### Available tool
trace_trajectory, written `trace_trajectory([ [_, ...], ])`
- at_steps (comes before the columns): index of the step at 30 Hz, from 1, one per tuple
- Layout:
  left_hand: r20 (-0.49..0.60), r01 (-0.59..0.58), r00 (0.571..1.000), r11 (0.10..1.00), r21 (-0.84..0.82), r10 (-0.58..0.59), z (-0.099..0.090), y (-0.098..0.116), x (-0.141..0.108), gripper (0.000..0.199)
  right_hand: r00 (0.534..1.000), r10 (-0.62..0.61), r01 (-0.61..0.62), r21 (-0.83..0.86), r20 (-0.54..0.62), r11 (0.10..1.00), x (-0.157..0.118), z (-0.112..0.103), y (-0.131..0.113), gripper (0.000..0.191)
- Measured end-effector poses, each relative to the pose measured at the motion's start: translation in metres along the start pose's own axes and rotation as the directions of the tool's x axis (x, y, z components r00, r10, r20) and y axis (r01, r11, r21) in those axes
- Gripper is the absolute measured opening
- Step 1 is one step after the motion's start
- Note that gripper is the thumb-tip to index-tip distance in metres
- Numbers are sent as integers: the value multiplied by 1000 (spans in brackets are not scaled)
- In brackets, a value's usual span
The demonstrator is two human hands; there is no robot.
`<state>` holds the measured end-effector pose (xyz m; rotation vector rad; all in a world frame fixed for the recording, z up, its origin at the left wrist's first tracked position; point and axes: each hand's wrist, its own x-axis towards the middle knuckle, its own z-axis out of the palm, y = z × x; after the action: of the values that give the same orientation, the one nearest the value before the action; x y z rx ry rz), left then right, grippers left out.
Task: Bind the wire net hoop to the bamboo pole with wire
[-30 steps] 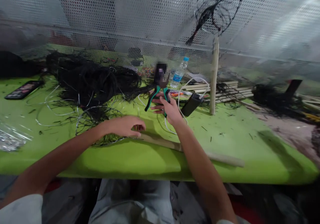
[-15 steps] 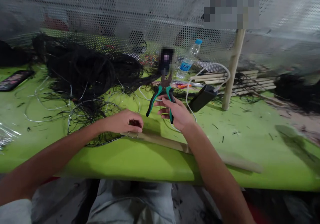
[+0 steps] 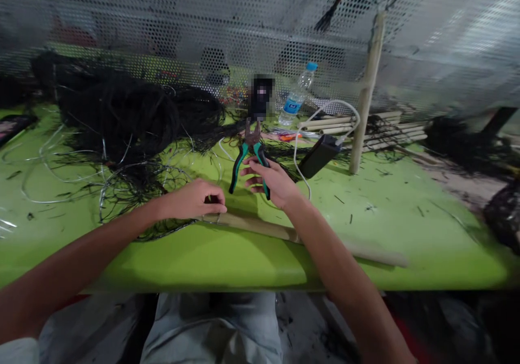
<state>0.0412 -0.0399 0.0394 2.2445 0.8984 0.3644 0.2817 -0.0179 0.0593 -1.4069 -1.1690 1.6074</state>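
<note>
**Wooden pole [image 3: 260, 227] stretches from the left hand [image 3: 199, 199] toward half past three**

One green table [image 3: 252, 269] carries everything. One large heap of black strands [image 3: 122, 109] sprawls at half past ten from the left hand. The single lying pole has its long axis nearly level, 9 to 3; its left end is under the left hand, the nearer one, while the right forearm crosses above its length. One upright pole [image 3: 368, 88] stands at half past one from the right hand [image 3: 270, 180], thinner sticks [image 3: 396, 136] behind it too overlapped to count.

The right hand is wrapped around one handle of the one pair of pliers [image 3: 252, 139], their nose toward 12, handles spread. One water bottle [image 3: 291, 106] sits past it at half past twelve, one black power bank [image 3: 319, 155] at 2.

Smallest is a thin wire [image 3: 218, 219] on the pole, beside the left fingertips, which are drawn together; whether they pinch it, I cannot tell.
</note>
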Motion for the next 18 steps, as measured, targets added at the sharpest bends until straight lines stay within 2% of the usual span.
trace_trajectory([
  [7,41,54,998,998,-24,-53,1,-1,1,33,1000,-10,9,-20,-12,1000,6,-3,3,39],
  [13,90,4,996,998,-61,2,-4,0,-3,28,999,-44,44,-2,1,999,5,-2,4,34],
  [18,114,-58,991,993,-104,70,-5,-4,-1,19,994,-80,75,74,71,994,-1,1,6,26],
])
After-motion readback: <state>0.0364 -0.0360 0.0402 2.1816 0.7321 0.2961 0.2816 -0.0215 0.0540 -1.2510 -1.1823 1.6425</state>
